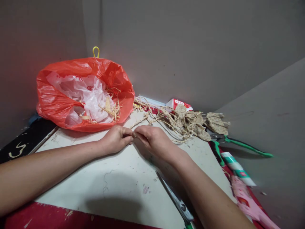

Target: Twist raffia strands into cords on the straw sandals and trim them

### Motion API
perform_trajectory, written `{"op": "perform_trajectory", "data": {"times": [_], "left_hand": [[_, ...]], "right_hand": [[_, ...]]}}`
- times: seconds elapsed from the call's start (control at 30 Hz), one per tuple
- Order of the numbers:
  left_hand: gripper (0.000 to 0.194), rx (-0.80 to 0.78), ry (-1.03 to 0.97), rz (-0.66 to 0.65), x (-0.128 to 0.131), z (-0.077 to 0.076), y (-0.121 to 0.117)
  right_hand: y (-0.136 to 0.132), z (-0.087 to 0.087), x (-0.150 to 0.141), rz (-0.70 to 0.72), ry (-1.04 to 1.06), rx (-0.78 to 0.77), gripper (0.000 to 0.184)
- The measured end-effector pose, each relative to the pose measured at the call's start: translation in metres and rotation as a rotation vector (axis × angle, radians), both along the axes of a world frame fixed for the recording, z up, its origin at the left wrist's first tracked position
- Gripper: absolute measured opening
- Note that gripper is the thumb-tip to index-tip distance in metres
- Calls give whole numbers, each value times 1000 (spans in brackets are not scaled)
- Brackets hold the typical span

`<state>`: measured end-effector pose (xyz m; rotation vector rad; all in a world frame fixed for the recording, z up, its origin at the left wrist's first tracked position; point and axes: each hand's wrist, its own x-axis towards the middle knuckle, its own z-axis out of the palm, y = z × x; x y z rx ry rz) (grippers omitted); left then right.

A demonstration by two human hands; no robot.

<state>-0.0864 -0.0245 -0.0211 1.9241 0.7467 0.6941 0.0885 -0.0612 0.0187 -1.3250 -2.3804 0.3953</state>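
Note:
Over the white board [119, 181], my left hand [116, 139] and my right hand [152, 140] meet fingertip to fingertip, both closed in a pinch. A thin twisted straw cord [140, 120] runs from behind the pinched fingers toward the back of the board. Its end at the fingertips is mostly hidden by them. Beyond my right hand lies a tangle of the same cord with several flat, coiled woven pieces [194, 122] attached or piled on it. Under my right forearm rest scissors [176, 200], blades pointing away from me and partly covered.
A red plastic bag [54, 105] holding white plastic and straw scraps stands at the back left. Green-handled pliers or shears [247, 147], a green-and-white tube [238, 168] and a pink glue gun [247, 200] line the right edge. A small red-and-white box [178, 104] sits by the wall.

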Motion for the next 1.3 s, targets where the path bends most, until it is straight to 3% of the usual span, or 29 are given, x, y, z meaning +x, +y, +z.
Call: {"op": "perform_trajectory", "data": {"times": [0.13,0.43,0.6,0.83,1.0,1.1,1.2,1.3], "left_hand": [[14,-225,-91,-30,1,3,-3],[21,-476,-205,-34,1,6,-3],[25,-539,-267,-3,0,7,-2],[17,-530,-358,151,0,6,0],[11,-544,-372,182,-1,7,3],[9,-574,-399,190,-1,5,5],[10,-594,-413,178,-1,5,5],[8,-611,-406,142,-1,6,4]], "right_hand": [[10,-8,4,-38,253,-47,17],[16,-21,9,-115,698,-541,25],[15,-25,8,-86,709,-628,29],[11,-21,2,-68,617,-560,25],[10,-24,-6,-105,476,-114,17],[8,-24,-10,-125,487,52,15],[5,-20,-12,-149,554,97,14],[3,-16,-14,-132,697,22,15]]}}
